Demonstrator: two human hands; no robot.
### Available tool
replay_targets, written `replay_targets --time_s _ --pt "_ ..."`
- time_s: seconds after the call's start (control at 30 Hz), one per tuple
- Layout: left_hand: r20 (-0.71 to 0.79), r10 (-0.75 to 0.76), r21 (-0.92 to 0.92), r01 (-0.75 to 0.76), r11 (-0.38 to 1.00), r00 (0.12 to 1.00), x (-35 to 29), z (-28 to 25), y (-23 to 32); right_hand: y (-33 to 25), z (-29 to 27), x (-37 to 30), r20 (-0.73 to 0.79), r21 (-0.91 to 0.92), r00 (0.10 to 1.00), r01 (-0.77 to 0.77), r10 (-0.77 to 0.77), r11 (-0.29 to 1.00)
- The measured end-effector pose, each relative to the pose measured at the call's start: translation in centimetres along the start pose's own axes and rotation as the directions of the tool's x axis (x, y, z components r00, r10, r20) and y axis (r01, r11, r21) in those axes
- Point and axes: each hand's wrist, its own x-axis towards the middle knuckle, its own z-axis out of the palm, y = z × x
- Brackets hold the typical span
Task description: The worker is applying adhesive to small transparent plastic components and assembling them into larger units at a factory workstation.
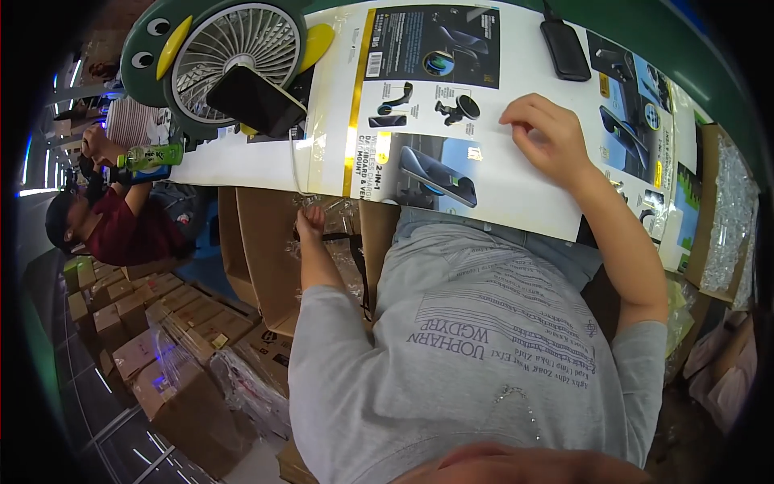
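"What are we working at?"
"Our bench [645, 32], covered by a printed sheet [528, 179], with an open carton [270, 250] below its near edge. We judge this a reach there: our left hand [311, 224] is beside clear plastic [345, 219] at the carton's mouth, though we can't tell whether it grips any."
"And our right hand [547, 139]?"
"Loosely curled above the sheet, pinching nothing. Lifting plastic out would call for a firm grip."
"What's around?"
"A green fan [238, 60] at the left, a phone [256, 101] leaning on it, a black device [565, 52] beyond our right hand. A white cable [295, 165] hangs near our left hand; it could snag."
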Motion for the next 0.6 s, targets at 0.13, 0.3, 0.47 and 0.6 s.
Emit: replay_targets --time_s 0.13,0.3,0.47,0.6 --pt "-0.146 -0.057 -0.226 0.023 0.974 0.988 2.0 3.8 -2.4 0.4 -0.3 -0.4 -0.021 -0.069 0.998 -0.053 0.052 0.996" --pt "-0.189 0.034 -0.329 -0.096 0.940 0.981 7.2 -1.7 0.3 -0.5 0.0 0.7 -0.049 -0.022 0.998 -0.049 0.048 0.999" --pt "-0.144 -0.055 -0.324 0.005 0.946 0.988 7.9 1.1 -0.9 -0.2 0.0 0.4 -0.052 -0.076 0.994 -0.105 0.101 0.992" --pt "-0.188 -0.051 -0.280 -0.004 0.960 0.981 8.4 0.7 1.4 -0.5 0.2 0.7 -0.048 -0.074 0.993 -0.115 0.111 0.991"
